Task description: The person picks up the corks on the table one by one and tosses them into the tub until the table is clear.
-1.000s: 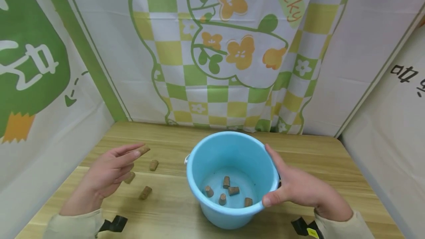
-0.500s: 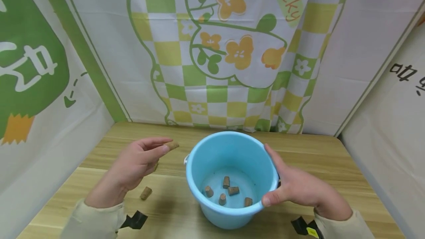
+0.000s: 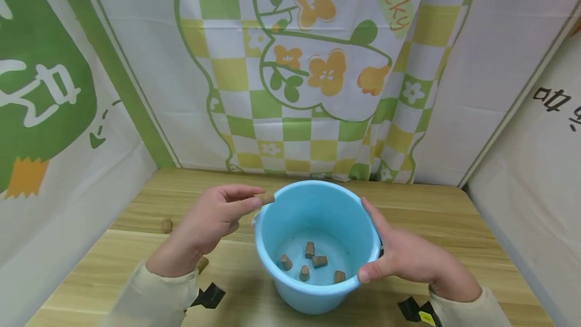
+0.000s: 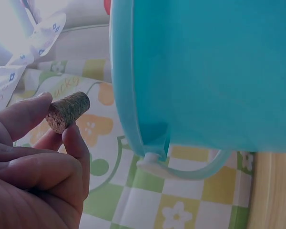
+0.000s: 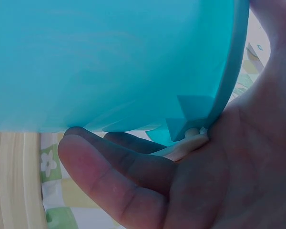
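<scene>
A light blue bucket [image 3: 317, 292] stands on the wooden table, with several corks [image 3: 320, 261] lying on its floor. My left hand [image 3: 211, 226] pinches a cork [image 4: 69, 112] between thumb and fingers, just beside the bucket's left rim; in the head view the cork's end overlaps that rim. My right hand [image 3: 404, 256] grips the bucket's right rim, thumb over the front edge. In the right wrist view its fingers [image 5: 105, 176] curl below the rim against the outer wall, beside the white handle [image 5: 183, 147].
On the wooden table [image 3: 131, 261] a loose cork [image 3: 167, 225] lies to the left. Another cork [image 3: 202, 264] shows partly behind my left wrist. A patterned curtain [image 3: 299, 140] hangs along the back edge, and white fabric walls close off both sides.
My left hand has carried the pinched cork rightward, from over the left of the table to the bucket's rim. The right hand and bucket have stayed in place.
</scene>
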A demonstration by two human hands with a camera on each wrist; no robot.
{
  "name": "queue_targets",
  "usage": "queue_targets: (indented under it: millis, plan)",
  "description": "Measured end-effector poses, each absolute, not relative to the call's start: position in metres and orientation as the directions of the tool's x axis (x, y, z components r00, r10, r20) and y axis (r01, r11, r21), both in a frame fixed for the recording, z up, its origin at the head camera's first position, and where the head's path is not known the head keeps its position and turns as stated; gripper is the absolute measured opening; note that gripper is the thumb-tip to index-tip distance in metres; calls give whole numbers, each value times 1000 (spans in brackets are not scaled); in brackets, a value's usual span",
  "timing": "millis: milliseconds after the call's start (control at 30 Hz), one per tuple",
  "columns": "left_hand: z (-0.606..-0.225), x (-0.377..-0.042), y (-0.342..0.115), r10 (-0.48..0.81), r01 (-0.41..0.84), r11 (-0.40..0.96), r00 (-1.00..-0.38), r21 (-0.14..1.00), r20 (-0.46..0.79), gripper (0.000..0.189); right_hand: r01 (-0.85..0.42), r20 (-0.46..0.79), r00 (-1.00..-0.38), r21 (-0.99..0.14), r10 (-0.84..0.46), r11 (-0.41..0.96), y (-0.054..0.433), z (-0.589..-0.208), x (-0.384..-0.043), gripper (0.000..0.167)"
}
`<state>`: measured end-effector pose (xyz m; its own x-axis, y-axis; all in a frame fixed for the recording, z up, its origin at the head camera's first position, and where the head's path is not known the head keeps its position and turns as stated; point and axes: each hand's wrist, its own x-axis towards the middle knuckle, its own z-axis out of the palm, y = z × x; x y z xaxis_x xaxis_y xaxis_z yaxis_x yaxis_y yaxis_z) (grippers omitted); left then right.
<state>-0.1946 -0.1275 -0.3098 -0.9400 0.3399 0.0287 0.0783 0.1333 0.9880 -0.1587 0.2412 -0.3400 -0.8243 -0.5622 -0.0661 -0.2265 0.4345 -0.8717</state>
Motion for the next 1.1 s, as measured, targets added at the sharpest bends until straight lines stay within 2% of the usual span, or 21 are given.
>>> queue_targets:
  millis: [333, 800, 1100]
  plan:
    - [-310, -197, -113, 346, 36, 153, -938, 988, -19, 33, -218, -79, -829, -866, -554, 449, 242, -341, -158, 132]
    - [-318, -200, -98, 354, 74, 167, -935, 983, 10, 35, -220, -70, -824, -876, -563, 430, 243, -343, -158, 132]
    - [-317, -202, -103, 407, 58, 117, -914, 991, 6, 65, -239, -61, -823, -865, -565, 441, 243, -342, -159, 132]
